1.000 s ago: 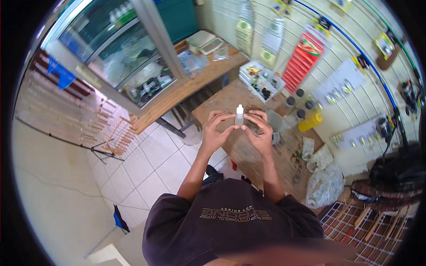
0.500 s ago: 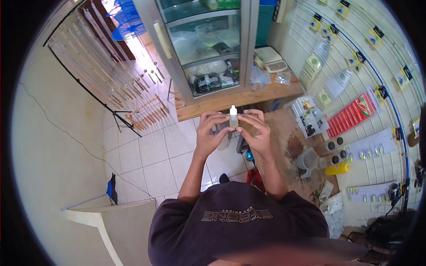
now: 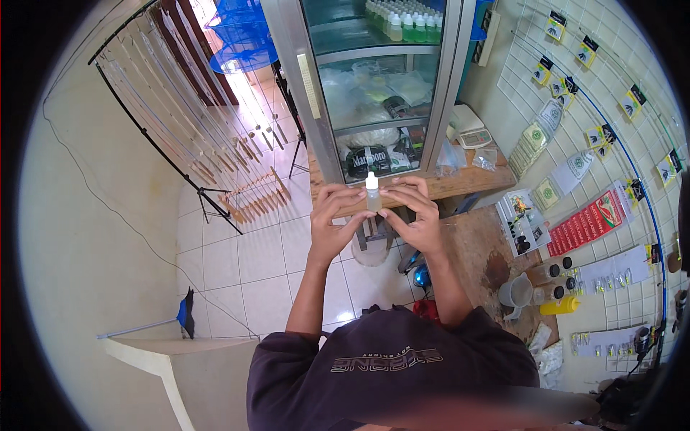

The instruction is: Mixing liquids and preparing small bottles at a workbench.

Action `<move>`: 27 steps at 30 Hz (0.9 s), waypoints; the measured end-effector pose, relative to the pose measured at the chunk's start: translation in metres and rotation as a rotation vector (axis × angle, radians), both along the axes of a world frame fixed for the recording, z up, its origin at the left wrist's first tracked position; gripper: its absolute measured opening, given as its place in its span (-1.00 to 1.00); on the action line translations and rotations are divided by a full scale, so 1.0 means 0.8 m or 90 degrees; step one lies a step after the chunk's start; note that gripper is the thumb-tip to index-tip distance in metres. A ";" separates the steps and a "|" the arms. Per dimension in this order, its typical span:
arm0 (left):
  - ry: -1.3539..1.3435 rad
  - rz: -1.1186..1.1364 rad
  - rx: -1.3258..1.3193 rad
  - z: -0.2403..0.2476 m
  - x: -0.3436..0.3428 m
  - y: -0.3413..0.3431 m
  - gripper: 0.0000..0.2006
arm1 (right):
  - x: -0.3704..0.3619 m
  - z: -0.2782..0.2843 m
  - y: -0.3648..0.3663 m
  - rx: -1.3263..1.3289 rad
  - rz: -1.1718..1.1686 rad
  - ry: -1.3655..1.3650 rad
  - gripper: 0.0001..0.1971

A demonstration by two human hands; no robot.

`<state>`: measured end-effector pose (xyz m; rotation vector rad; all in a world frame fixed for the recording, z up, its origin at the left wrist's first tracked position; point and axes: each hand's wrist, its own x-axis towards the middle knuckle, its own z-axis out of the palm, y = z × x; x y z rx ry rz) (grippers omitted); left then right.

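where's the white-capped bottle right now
In the head view, the bottle is held slightly right of centre, between the left hand and right hand, mostly below the glass cabinet.

Small bottle, fill level unclear
Blue net cut off at eleven o'clock; blurred shape, possibly skin, at five.

A small shop with a work corner is suggested: carded packets are hung along a wire wall grid, rows of small bottles are stocked in a glass-fronted cabinet, and jars and a compartmented box are set on a stained wooden worktop.
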<state>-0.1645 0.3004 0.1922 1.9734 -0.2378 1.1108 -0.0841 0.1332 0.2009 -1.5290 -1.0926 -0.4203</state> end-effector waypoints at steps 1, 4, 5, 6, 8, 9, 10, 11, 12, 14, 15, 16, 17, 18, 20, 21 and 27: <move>-0.004 -0.012 0.008 0.005 0.007 0.005 -0.66 | 0.005 0.003 0.003 0.007 -0.008 -0.003 -0.63; -0.033 -0.006 0.033 0.035 0.013 0.014 -0.66 | 0.011 0.029 0.012 0.019 -0.003 -0.028 -0.63; -0.044 -0.008 0.050 0.043 0.021 0.017 -0.67 | 0.021 0.035 0.014 0.026 -0.010 -0.037 -0.63; -0.053 -0.004 0.053 0.050 0.028 0.018 -0.67 | 0.029 0.042 0.016 0.033 -0.012 -0.051 -0.63; -0.068 -0.004 0.045 0.062 0.041 0.020 -0.68 | 0.042 0.053 0.024 0.044 -0.010 -0.069 -0.63; -0.081 -0.005 0.049 0.070 0.048 0.022 -0.68 | 0.049 0.059 0.028 0.052 -0.012 -0.078 -0.63; -0.098 0.002 0.059 0.081 0.054 0.025 -0.68 | 0.056 0.071 0.032 0.062 -0.009 -0.094 -0.62; -0.112 0.017 0.072 0.092 0.054 0.032 -0.68 | 0.059 0.083 0.040 0.070 -0.003 -0.107 -0.62; -0.130 0.021 0.104 0.100 0.059 0.044 -0.65 | 0.064 0.094 0.047 0.080 0.006 -0.122 -0.62; -0.158 0.038 0.136 0.133 0.067 0.054 -0.65 | 0.077 0.120 0.059 0.103 0.023 -0.151 -0.63; -0.173 0.050 0.159 0.149 0.074 0.056 -0.65 | 0.085 0.134 0.062 0.108 0.028 -0.166 -0.63; -0.186 0.042 0.154 0.162 0.083 0.059 -0.65 | 0.094 0.148 0.064 0.117 0.030 -0.182 -0.64; -0.200 0.050 0.160 0.174 0.091 0.064 -0.65 | 0.104 0.159 0.070 0.127 0.036 -0.196 -0.65; -0.215 0.059 0.178 0.186 0.099 0.069 -0.65 | 0.113 0.171 0.076 0.139 0.040 -0.210 -0.68; -0.240 0.078 0.205 0.212 0.112 0.078 -0.65 | 0.131 0.195 0.088 0.156 0.049 -0.232 -0.69; -0.253 0.087 0.212 0.226 0.119 0.082 -0.65 | 0.140 0.208 0.095 0.166 0.051 -0.240 -0.70; -0.337 0.122 0.278 0.318 0.172 0.104 -0.66 | 0.186 0.297 0.117 0.214 -0.004 -0.326 -0.71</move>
